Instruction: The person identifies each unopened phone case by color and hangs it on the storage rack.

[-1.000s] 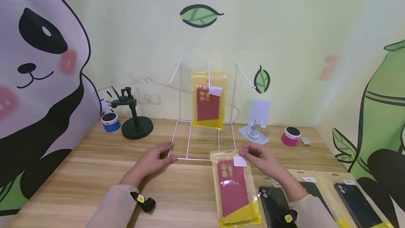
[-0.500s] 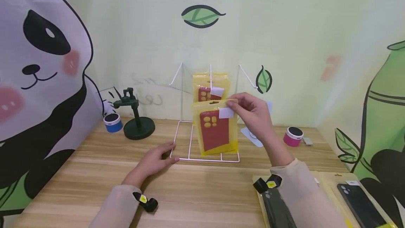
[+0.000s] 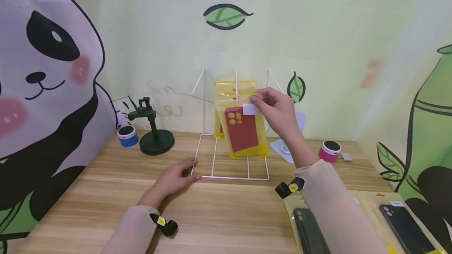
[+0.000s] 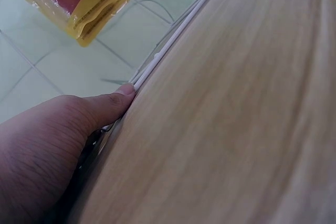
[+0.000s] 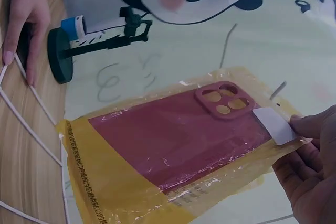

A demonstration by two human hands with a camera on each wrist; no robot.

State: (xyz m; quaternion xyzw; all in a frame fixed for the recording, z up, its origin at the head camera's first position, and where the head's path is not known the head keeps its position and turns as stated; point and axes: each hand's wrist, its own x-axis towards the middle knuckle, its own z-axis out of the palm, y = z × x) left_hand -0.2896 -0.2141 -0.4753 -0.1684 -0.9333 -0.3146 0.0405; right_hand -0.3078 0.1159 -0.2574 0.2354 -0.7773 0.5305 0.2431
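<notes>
My right hand (image 3: 278, 111) pinches the upper right corner of a yellow clear-front bag holding a red phone case (image 3: 241, 130), thumb by its white label (image 5: 275, 125). This bag hangs upright, slightly tilted, in front of the white wire display rack (image 3: 233, 178). Behind it, a similar yellow bag (image 3: 222, 86) hangs on the rack's middle hook, mostly hidden. At the front left corner of the rack's base rests my left hand (image 3: 174, 178). Its thumb (image 4: 118, 100) lies against the white wire, fingers extended along the left side.
A dark green stand (image 3: 157, 142) and a blue speaker (image 3: 128, 136) are at left. Behind my right arm stand a pale phone holder (image 3: 300, 120) and a pink speaker (image 3: 329, 152). Several bagged dark phone cases (image 3: 406, 222) lie at the front right.
My right hand has lifted the bagged red phone case off the table and carried it up and forward toward the middle hook. The left hand has stayed at the rack's corner.
</notes>
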